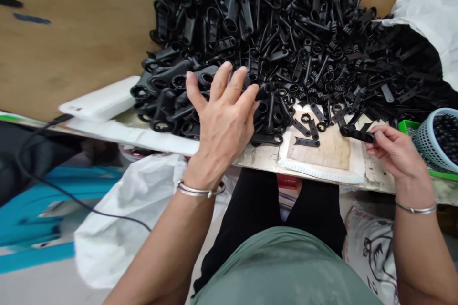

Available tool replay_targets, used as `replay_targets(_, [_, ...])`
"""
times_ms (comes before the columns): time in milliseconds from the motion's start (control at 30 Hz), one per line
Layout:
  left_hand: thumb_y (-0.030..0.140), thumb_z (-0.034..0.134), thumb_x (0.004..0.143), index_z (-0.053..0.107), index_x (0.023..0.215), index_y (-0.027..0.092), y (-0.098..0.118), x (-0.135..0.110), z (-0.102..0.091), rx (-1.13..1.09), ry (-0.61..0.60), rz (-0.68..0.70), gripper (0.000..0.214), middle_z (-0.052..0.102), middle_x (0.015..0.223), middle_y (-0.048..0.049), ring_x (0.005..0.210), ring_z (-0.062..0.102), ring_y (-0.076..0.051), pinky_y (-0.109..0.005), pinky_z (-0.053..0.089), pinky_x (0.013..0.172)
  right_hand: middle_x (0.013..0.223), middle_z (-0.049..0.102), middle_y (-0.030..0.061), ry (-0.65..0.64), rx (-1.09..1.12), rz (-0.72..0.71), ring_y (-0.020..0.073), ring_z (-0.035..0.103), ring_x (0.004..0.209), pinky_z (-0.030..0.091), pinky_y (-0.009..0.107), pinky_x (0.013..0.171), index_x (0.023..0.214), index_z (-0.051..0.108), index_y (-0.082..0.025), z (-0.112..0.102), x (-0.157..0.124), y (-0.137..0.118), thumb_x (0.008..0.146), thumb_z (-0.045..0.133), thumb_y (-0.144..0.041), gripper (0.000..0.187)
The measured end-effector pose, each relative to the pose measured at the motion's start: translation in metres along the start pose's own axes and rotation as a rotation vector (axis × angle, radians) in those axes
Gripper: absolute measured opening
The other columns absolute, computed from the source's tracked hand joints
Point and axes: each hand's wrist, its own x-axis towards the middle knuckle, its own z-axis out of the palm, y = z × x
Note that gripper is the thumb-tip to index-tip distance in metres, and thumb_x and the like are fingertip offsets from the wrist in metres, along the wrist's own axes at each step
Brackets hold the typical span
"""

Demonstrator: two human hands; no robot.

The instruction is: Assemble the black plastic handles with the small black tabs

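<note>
A big heap of black plastic parts (272,33) covers the wooden table (71,43). My left hand (223,114) rests on the near edge of the heap with fingers spread and flat, holding nothing. My right hand (393,150) is closed in a pinch on one black plastic part (356,133), held just above a worn cloth pad (322,152). A few loose black strips and small rings (307,128) lie on that pad. Both wrists wear a metal bangle.
A white phone-like slab (102,100) with a black cable (53,186) lies at the left. A pale blue basket (434,140) of small black pieces stands on a green tray at the right. White bags hang below the table and at top right.
</note>
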Motion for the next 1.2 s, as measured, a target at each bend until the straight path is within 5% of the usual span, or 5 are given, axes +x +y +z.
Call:
replay_targets(200, [0.031,0.063,0.093,0.064,0.125,0.023,0.066,-0.036,0.009,-0.397,-0.336,0.210,0.032,0.068,0.132,-0.0100,0.134,0.054,-0.028,-0.053,0.033,0.118,0.064,0.062,0.0005,-0.457,0.094,0.106,0.0130,0.055,0.045,0.046,0.027,0.044,0.078,0.068,-0.019,0.033,-0.035,-0.010,0.072,0.084,-0.060,0.044])
replay_targets(333, [0.024,0.053,0.096,0.067,0.121,0.021,0.089,-0.064,0.020,-0.839,-0.742,-0.219,0.029,0.075,0.090,-0.0037,0.078,0.068,-0.016,-0.028,0.053,0.076,0.062,0.062,0.0000,-0.643,0.042,0.144,0.0146,0.059,0.049,0.049,0.027,0.050,0.087,0.068,-0.019,0.061,-0.033,-0.005,0.081,0.074,-0.058,0.040])
replay_targets(667, [0.050,0.078,0.077,0.073,0.090,0.012,0.070,-0.081,0.033,-1.419,-0.480,-1.050,0.041,0.073,0.078,-0.0078,0.065,0.064,-0.013,-0.023,0.050,0.063,0.098,0.072,0.0096,-0.112,-0.991,-0.456,0.0272,0.066,0.090,0.050,0.040,0.082,0.097,0.071,-0.021,0.098,0.005,0.005,0.097,0.051,-0.029,0.021])
replay_targets(1000, [0.039,0.076,0.083,0.073,0.093,0.012,0.065,-0.082,0.036,-1.566,-0.405,-1.151,0.029,0.077,0.093,-0.0112,0.074,0.071,-0.016,-0.028,0.056,0.073,0.074,0.067,0.0034,0.063,-0.472,-0.270,0.0182,0.064,0.062,0.049,0.032,0.057,0.084,0.066,-0.022,0.053,0.013,-0.011,0.087,0.061,-0.041,0.019])
replay_targets(1200, [0.031,0.072,0.087,0.072,0.092,0.010,0.066,-0.079,0.038,-1.614,-0.380,-1.173,0.021,0.077,0.093,-0.0117,0.079,0.073,-0.018,-0.030,0.057,0.075,0.054,0.060,0.0024,-0.319,-0.313,0.172,0.0122,0.050,0.043,0.041,0.025,0.042,0.071,0.064,-0.018,0.000,0.002,-0.017,0.067,0.080,-0.065,0.050])
